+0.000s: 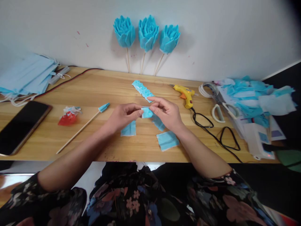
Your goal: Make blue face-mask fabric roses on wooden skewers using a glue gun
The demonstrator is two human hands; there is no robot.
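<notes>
Between my two hands is a small piece of blue fabric point(147, 113), pinched at its left edge by my left hand point(125, 115) and at its right side by my right hand point(166, 113). On the table below lie loose blue fabric squares: one square point(129, 129) under my left hand, another square point(167, 140) near my right wrist, and a third partly covered by my right hand. Just beyond my fingers is a row of folded blue pieces point(142, 90). To the left rests a wooden stick point(81, 129) with a blue wrapped tip point(104, 107).
Three blue fabric flowers point(148, 33) on sticks lean against the wall. At right are a yellow glue gun point(185, 94) with a black cord, scissors point(218, 113), tape, blue scraps point(252, 97) and a white box point(256, 141). A phone point(23, 127), red wrapper point(68, 118) and face masks point(28, 75) lie left.
</notes>
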